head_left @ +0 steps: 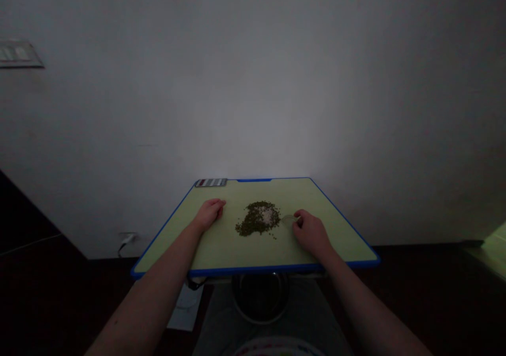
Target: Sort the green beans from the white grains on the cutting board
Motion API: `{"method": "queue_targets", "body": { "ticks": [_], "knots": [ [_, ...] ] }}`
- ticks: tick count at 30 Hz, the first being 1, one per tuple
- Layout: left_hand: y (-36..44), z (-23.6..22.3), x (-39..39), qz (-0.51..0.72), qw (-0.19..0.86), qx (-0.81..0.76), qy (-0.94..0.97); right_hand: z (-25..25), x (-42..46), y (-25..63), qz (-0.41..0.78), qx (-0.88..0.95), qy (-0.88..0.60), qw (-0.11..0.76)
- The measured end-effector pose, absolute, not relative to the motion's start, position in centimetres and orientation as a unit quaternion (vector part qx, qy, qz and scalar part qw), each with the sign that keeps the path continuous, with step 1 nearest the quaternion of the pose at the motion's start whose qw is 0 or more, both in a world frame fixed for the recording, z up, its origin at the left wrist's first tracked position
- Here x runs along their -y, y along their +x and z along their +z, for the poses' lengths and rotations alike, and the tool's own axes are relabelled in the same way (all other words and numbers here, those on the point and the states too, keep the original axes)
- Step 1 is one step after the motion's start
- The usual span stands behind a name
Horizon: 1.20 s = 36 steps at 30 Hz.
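Note:
A mound of small dark green beans (256, 220) lies in the middle of a pale green cutting board (237, 248) with a blue edge, and a whitish patch (269, 215) sits on top of the mound. My left hand (208, 215) rests on the board just left of the mound, its fingers loosely curled around nothing. My right hand (310, 234) is to the right of the mound, pinching a small pale translucent spoon (289, 219). The bowl of the spoon points toward the beans. A few stray beans lie around the mound.
A striped packet (211, 182) lies at the board's far left corner. A white wall stands behind the board. Below the near edge are a round dark metal bowl (261, 298) and a white sheet of paper (185, 307). A plugged-in cable (127, 238) sits low on the wall.

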<state>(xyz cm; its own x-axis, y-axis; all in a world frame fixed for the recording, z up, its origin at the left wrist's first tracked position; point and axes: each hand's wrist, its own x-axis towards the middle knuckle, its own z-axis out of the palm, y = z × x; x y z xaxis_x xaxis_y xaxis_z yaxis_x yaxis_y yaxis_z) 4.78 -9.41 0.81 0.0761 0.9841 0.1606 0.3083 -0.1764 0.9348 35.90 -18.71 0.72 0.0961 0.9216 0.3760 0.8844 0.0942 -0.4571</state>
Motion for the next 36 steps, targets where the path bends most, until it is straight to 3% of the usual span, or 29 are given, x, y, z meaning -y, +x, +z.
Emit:
{"method": "queue_targets", "body": {
  "ticks": [36],
  "knots": [
    [4.6,1.1,9.6,0.432,0.364,-0.522,0.639,0.9,19.0,36.7,0.040,0.668,-0.672,0.318]
  ]
}}
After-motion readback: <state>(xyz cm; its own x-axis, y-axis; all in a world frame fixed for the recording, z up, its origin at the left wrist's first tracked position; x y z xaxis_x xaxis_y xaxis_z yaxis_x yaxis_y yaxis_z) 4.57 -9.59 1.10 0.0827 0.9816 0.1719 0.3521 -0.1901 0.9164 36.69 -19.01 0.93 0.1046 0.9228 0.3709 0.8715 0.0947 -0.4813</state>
